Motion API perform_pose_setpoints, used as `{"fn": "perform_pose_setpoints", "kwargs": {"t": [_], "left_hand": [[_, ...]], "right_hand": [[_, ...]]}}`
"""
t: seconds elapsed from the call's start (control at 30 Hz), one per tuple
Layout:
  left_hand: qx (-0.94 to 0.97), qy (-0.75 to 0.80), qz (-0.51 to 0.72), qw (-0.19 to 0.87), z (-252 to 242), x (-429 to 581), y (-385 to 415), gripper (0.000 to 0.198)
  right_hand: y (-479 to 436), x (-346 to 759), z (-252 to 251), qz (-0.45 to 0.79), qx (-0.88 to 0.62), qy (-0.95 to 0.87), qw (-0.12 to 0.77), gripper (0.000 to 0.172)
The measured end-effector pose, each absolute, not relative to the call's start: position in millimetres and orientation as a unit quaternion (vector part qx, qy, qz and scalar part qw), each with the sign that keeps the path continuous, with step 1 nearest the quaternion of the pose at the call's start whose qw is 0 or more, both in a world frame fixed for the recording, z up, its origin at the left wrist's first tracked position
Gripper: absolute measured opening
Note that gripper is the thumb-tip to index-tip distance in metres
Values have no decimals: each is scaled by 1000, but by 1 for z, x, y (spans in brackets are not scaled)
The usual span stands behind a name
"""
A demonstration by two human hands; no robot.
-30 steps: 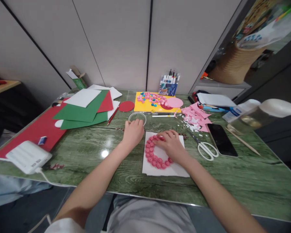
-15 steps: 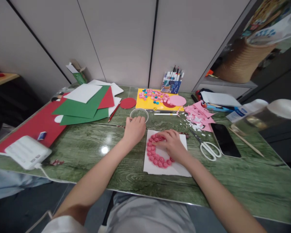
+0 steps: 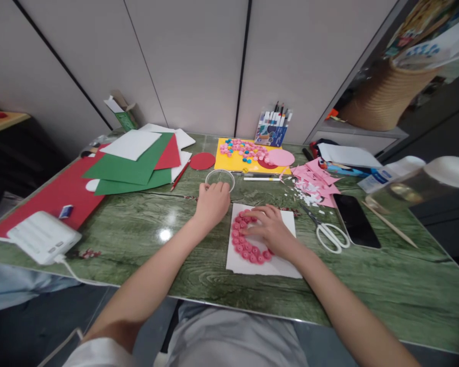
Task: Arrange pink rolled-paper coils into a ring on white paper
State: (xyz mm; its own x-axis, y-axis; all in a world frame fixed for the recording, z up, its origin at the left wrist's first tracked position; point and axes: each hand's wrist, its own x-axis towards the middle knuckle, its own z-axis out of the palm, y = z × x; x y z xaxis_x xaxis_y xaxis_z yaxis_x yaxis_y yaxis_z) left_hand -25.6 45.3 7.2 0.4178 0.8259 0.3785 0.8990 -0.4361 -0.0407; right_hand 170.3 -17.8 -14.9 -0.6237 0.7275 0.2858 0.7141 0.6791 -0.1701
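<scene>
A white paper sheet (image 3: 252, 264) lies on the green wood-grain table (image 3: 145, 239) in front of me, with several small pink rolled paper coils (image 3: 248, 251) set on it in a curved row. My right hand (image 3: 270, 229) rests on the sheet, fingers stretched toward the coils at the top of the curve. My left hand (image 3: 212, 203) lies curled on the table left of the sheet, its fingertips at a small clear round dish (image 3: 220, 178). Whether it holds anything is hidden.
Green, red and white paper sheets (image 3: 132, 163) lie at the back left. A yellow sheet with coils (image 3: 245, 155), a marker pack (image 3: 273, 127), pink scraps (image 3: 313, 181), white scissors (image 3: 329, 234), a black phone (image 3: 355, 227) and a white power bank (image 3: 42, 237) stand around.
My right hand has shifted slightly over the top of the coil curve, fingers spreading flatter. The left hand stays by the dish. The camera view drifted a little.
</scene>
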Motion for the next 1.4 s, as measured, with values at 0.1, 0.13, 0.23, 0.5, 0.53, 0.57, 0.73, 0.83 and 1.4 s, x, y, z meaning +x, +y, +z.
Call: {"fn": "perform_pose_setpoints", "kwargs": {"t": [0.1,0.13,0.23,0.5,0.53,0.57,0.73,0.83,1.4], "left_hand": [[-837,-516,-145,112,6,-25,45,11],[-838,-516,-143,109,6,-24,44,11],[-839,-516,-138,104,6,-22,44,12],[-839,-515,-141,103,4,-24,45,12],[-840,-515,-139,101,3,-24,46,12],[-840,-515,-138,100,3,-24,46,12],[-844,-512,-131,95,2,-24,47,12],[-844,-511,-131,96,4,-23,46,13],[-837,-516,-159,88,7,-26,44,15]], "right_hand": [[-19,167,-15,4,-377,-912,159,30],[-20,166,-15,-3,-372,-915,157,26],[-20,165,-15,-6,-364,-918,156,25],[-20,172,-9,77,-356,-910,197,39],[-20,172,-9,83,-344,-916,189,35],[-21,171,-8,86,-336,-921,179,31],[-23,166,-10,60,-339,-926,153,19],[-24,166,-11,39,-334,-930,149,19],[-50,180,-21,33,-342,-917,204,26]]}}
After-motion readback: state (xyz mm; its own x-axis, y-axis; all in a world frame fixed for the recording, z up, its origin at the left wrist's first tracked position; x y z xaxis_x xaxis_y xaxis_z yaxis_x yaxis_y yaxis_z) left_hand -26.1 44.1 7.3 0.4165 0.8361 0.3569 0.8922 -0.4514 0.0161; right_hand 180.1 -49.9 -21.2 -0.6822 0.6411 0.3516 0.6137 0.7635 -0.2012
